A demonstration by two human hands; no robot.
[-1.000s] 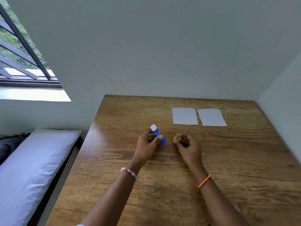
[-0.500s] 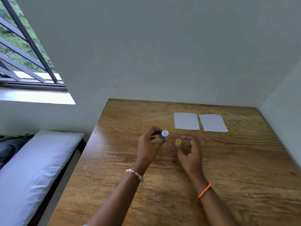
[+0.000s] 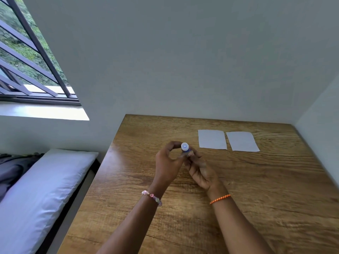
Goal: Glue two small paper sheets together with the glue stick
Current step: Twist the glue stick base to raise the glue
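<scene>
A blue glue stick stands upright above the wooden table, its uncapped white tip facing up. My left hand pinches the tube between thumb and fingers from the left. The fingertips of my right hand close on the tube's lower end from the right. The yellow cap is not visible. Two small white paper sheets, the left sheet and the right sheet, lie flat side by side, a narrow gap between them, just beyond and to the right of my hands.
The table fits into a corner, with a white wall behind it and another at its right edge. A bed with a white pillow lies beside the table's left edge. A barred window is at the upper left.
My right hand has moved left and closed on the lower end of the glue stick. The yellow cap it pinched is out of sight. The stick has turned from slanted to upright.
</scene>
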